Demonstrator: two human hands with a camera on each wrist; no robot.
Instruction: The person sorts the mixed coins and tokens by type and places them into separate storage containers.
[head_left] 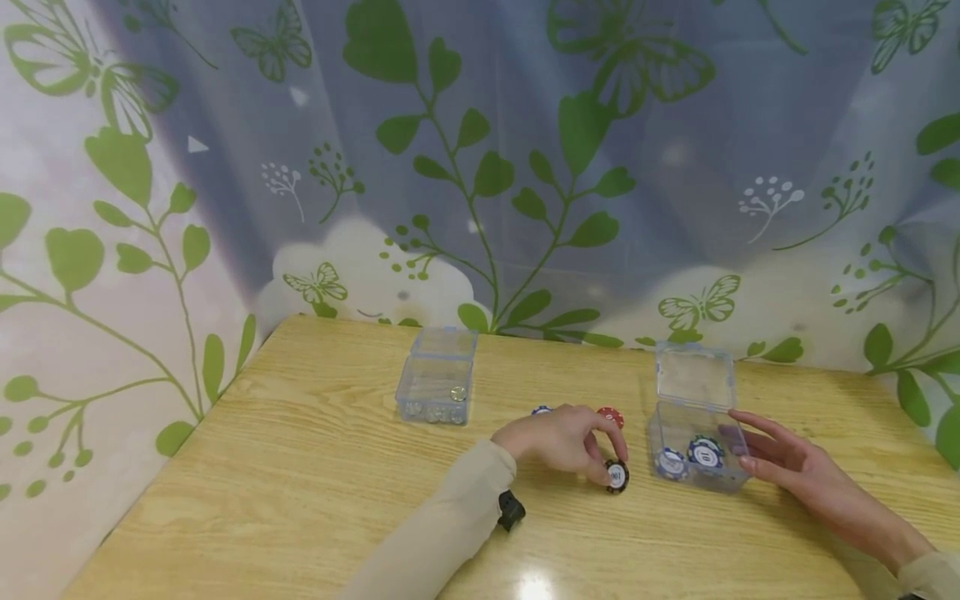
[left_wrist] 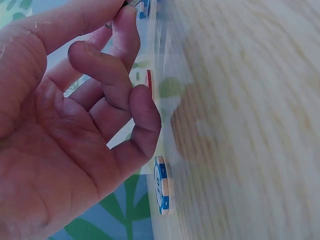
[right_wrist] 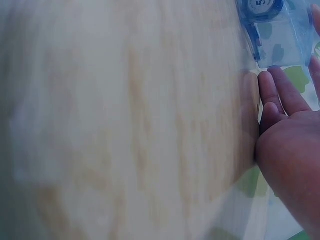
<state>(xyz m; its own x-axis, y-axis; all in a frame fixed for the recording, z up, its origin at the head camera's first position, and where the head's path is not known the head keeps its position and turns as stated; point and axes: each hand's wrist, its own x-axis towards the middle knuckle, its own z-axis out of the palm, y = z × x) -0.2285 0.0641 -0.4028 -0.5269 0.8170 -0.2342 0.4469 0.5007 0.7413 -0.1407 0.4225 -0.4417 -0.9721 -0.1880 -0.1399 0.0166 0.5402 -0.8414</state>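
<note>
My left hand (head_left: pixel 558 437) pinches a black poker chip (head_left: pixel 617 476) marked 100 between thumb and fingertips, above the table left of a clear plastic box (head_left: pixel 697 479). The box's lid (head_left: pixel 696 377) stands up at the back. Inside lie a blue poker chip (head_left: pixel 671 464) and a dark green and blue chip (head_left: pixel 706 452) marked 10. My right hand (head_left: pixel 806 475) rests against the box's right side, fingers fairly straight. Behind the left hand lie a red poker chip (head_left: pixel 611 417) and a blue and white chip (left_wrist: pixel 161 186), mostly covered in the head view.
Further left stands a second clear box (head_left: pixel 435 392), lid raised, with several small clear and gold-toned round pieces in it. Both boxes stand on a wooden table (head_left: pixel 300 483). A patterned curtain (head_left: pixel 487 208) hangs along its back edge.
</note>
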